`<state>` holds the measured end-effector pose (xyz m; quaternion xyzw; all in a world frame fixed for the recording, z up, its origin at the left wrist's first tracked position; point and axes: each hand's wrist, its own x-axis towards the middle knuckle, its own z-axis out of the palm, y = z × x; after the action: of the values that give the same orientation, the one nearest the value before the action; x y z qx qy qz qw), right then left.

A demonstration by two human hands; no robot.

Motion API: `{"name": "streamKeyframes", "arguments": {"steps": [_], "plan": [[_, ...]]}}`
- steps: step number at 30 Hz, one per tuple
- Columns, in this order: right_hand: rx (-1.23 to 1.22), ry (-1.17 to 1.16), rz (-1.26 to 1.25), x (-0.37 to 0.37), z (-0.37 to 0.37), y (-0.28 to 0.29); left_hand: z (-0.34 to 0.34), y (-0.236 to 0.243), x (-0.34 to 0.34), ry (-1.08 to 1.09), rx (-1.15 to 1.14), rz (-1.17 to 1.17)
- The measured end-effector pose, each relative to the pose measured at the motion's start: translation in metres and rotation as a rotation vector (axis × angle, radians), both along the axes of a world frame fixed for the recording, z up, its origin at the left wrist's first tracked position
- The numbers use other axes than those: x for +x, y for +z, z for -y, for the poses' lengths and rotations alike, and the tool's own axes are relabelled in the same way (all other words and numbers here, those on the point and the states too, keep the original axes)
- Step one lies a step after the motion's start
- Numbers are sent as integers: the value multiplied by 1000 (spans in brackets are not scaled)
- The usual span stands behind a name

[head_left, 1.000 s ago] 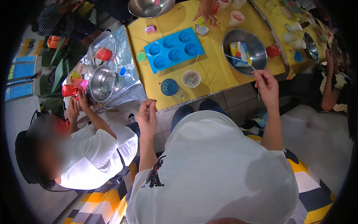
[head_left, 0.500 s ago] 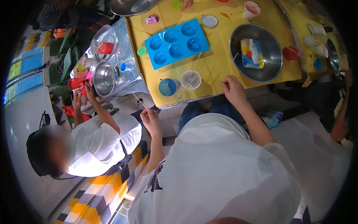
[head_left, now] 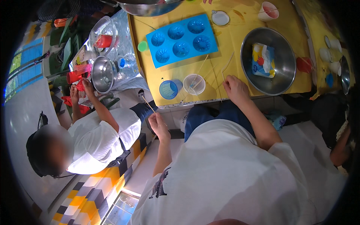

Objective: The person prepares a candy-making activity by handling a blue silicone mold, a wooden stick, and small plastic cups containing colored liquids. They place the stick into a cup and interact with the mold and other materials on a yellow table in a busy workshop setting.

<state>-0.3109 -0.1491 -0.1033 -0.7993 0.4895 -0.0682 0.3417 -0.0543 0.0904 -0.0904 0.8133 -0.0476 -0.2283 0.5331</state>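
My left hand (head_left: pixel 159 126) is closed, pinching a thin wooden stick (head_left: pixel 147 104) that points up and left, off the table's near edge. Over that edge, my right hand (head_left: pixel 237 90) pinches a thin, pale, bent stem (head_left: pixel 228 62), perhaps a straw. Left of my right hand stands a clear plastic cup (head_left: pixel 200 87) with thin sticks in it. A blue cup (head_left: pixel 170 90) is beside it. Beyond the cups lies a blue mould (head_left: pixel 188 41) with several flower-shaped hollows. To the right, a steel bowl (head_left: pixel 285 71) contains a white, yellow and blue packet (head_left: pixel 263 60).
A small green container (head_left: pixel 143 46) sits by the mould's left side. Another steel bowl (head_left: pixel 150 8) is at the far edge of view. On the left, a person in a white shirt (head_left: pixel 101 140) handles something red near a foil-covered table (head_left: pixel 125 41). A red cup (head_left: pixel 304 65) stands far right.
The view has shifted slightly. The far steel bowl has moved right, and the small pink packet near it no longer shows. The stem in my right hand now stands more upright. Both hands keep their pinch.
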Motion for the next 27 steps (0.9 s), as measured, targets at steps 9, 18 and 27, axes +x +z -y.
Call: {"name": "streamKeyframes", "arguments": {"steps": [9, 18, 27], "plan": [[48, -1, 72, 3, 4, 4, 27, -31, 26, -220, 53, 361], [22, -1, 95, 1, 1, -2, 51, -36, 24, -310, 105, 451], [25, -78, 36, 10, -6, 1, 68, -16, 32, -381, 234, 409]]}}
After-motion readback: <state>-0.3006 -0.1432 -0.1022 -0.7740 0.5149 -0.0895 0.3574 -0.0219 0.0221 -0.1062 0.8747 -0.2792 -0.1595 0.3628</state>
